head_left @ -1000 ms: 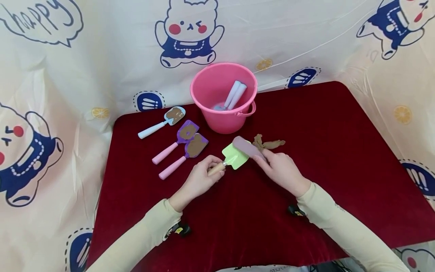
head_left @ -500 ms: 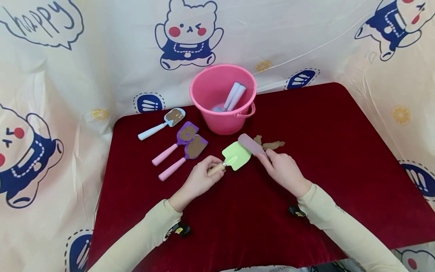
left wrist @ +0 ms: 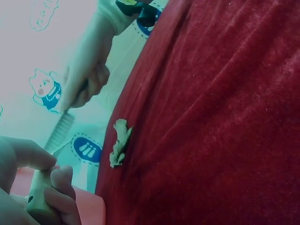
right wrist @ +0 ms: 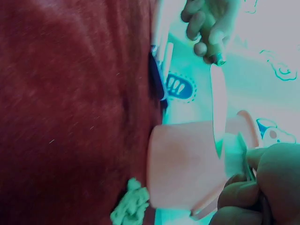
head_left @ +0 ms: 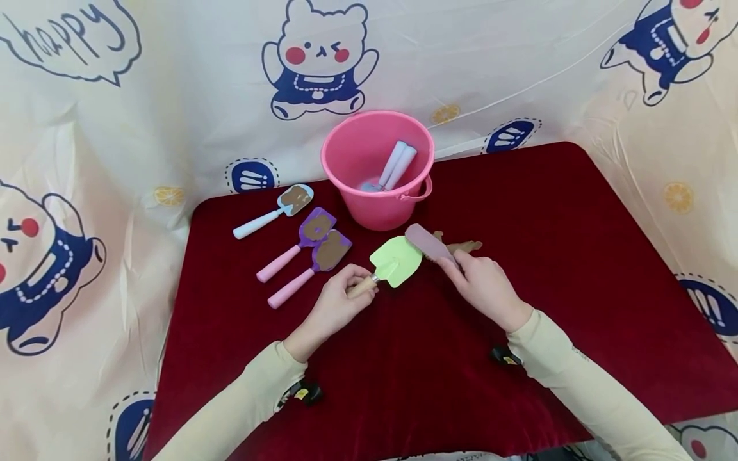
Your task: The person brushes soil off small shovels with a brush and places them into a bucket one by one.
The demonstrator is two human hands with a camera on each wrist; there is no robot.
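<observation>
My left hand (head_left: pixel 337 301) grips the wooden handle of a small toy shovel with a light green blade (head_left: pixel 396 261), held above the table. In my right hand (head_left: pixel 489 288) is a mauve brush (head_left: pixel 428 243); its bristles (left wrist: pixel 61 129) show in the left wrist view. The brush head lies at the right edge of the blade in the head view; whether the two touch I cannot tell. The visible face of the blade looks clean. Behind the brush, a crumpled brown clay-like piece (head_left: pixel 466 246) lies on the table, partly hidden by the brush and right hand.
A pink bucket (head_left: pixel 377 211) stands at the back, with two pale-handled tools (head_left: pixel 398 166) inside. To the left lie two purple shovels (head_left: pixel 331 250) with pink handles and a light blue shovel (head_left: pixel 258 224), all smeared brown. Dark red cloth (head_left: pixel 548 256) covers the table.
The brush has slid from across the green blade to its right edge. Very recently the shovel has shifted slightly left and turned a little. The other tools and the bucket have stayed put.
</observation>
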